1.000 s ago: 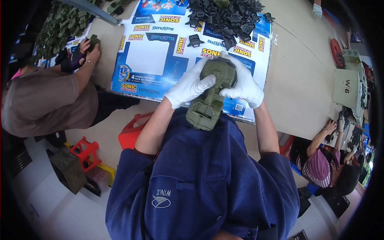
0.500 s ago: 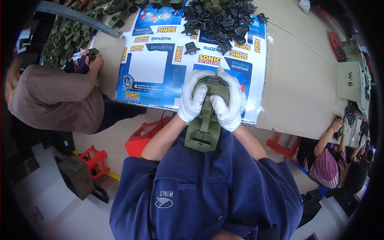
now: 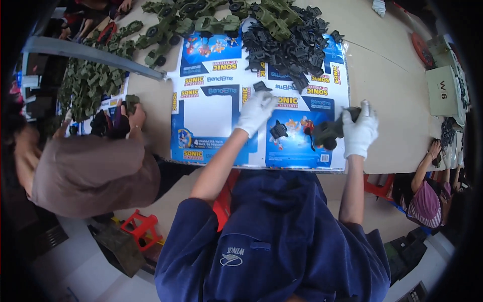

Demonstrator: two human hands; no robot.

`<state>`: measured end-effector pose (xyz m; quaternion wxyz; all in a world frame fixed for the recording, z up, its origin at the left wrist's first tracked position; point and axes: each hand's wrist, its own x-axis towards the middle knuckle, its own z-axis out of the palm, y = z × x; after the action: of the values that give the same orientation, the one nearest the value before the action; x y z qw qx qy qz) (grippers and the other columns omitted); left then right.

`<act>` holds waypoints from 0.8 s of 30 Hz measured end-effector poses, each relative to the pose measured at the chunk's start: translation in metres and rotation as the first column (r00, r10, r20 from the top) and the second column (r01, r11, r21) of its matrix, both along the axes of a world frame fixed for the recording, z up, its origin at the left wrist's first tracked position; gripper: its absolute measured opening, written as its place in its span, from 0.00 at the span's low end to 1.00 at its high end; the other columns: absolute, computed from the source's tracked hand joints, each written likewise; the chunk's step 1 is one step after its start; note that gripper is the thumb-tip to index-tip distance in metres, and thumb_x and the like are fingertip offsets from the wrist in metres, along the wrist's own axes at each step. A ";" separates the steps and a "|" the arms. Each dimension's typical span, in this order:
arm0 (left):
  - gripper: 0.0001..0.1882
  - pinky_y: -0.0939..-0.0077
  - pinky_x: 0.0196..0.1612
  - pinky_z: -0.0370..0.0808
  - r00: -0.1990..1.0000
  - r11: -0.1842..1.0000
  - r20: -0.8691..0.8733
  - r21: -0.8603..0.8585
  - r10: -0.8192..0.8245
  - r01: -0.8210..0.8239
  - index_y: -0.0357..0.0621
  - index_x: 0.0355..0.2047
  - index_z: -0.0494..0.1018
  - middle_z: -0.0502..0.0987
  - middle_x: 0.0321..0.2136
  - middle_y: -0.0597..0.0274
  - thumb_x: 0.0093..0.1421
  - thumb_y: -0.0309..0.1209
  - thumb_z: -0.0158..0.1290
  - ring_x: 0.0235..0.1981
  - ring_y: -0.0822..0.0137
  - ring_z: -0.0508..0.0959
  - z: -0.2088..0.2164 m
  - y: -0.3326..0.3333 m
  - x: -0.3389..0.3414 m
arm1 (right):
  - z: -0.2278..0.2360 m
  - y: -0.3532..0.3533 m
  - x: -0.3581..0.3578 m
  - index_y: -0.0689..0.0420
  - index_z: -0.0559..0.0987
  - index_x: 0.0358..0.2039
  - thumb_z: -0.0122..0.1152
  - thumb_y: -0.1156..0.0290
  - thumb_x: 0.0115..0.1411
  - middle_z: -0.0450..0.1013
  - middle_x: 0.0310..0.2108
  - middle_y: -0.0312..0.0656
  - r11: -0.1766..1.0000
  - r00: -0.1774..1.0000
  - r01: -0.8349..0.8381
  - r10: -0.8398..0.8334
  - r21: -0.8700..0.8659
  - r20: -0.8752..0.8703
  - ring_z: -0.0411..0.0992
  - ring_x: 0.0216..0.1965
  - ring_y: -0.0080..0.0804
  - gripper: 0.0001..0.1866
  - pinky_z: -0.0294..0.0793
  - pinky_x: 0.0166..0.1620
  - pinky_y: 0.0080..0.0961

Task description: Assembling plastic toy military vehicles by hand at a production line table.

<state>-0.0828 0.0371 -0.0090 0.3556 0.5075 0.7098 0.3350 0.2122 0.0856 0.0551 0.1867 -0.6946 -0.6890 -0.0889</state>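
Observation:
My right hand (image 3: 360, 130), in a white glove, grips a green toy truck (image 3: 331, 131) and holds it low over the right side of a flattened blue printed carton (image 3: 211, 118). In a matching white glove, my left hand (image 3: 256, 109) reaches onto the middle of the carton with its fingers curled near a small black plastic part (image 3: 262, 86); whether it holds anything I cannot tell. Another black part (image 3: 278, 130) lies on the carton between my hands. A heap of black parts (image 3: 287, 43) covers the carton's far end.
Several green toy trucks (image 3: 193, 20) crowd the far table edge, and more fill the left side (image 3: 88, 83). A person in a brown top (image 3: 85, 173) works at my left. Another person (image 3: 427, 196) sits at the right. A red stool (image 3: 141, 229) stands below.
Both hands held the green truck close to my chest; now they are apart. The right hand carried the truck out to the carton's right side, the left reached toward the black parts.

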 end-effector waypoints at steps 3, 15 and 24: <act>0.25 0.59 0.53 0.73 0.940 0.993 -0.322 0.056 0.113 -0.100 0.42 0.48 0.76 0.79 0.44 0.43 0.59 0.48 0.58 0.47 0.45 0.79 -0.007 0.059 -0.083 | -0.006 -0.007 -0.029 0.59 0.74 0.55 0.72 0.61 0.49 0.74 0.50 0.55 0.965 0.962 -0.260 0.256 -0.034 -0.094 0.71 0.53 0.54 0.34 0.69 0.56 0.49; 0.40 0.59 0.54 0.73 0.754 1.000 -0.656 0.023 0.030 -0.020 0.46 0.47 0.79 0.79 0.46 0.47 0.57 0.70 0.46 0.49 0.48 0.79 -0.026 0.255 -0.213 | -0.089 -0.068 -0.130 0.61 0.72 0.57 0.73 0.64 0.47 0.73 0.52 0.55 0.719 0.799 -0.559 0.334 -0.414 -0.500 0.72 0.51 0.52 0.37 0.71 0.55 0.41; 0.10 0.59 0.46 0.74 0.831 0.814 -0.509 0.369 -0.227 0.448 0.43 0.25 0.77 0.81 0.31 0.52 0.52 0.33 0.66 0.41 0.51 0.81 -0.025 0.035 -0.154 | -0.079 -0.044 -0.103 0.59 0.76 0.55 0.70 0.69 0.51 0.74 0.54 0.54 0.661 0.782 -0.613 0.431 -0.431 -0.451 0.74 0.53 0.49 0.29 0.73 0.56 0.36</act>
<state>-0.2373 0.0725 -0.0340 0.1052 0.7617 0.5628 0.3033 0.1096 0.0418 -0.0239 0.0994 -0.4916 -0.8172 0.2840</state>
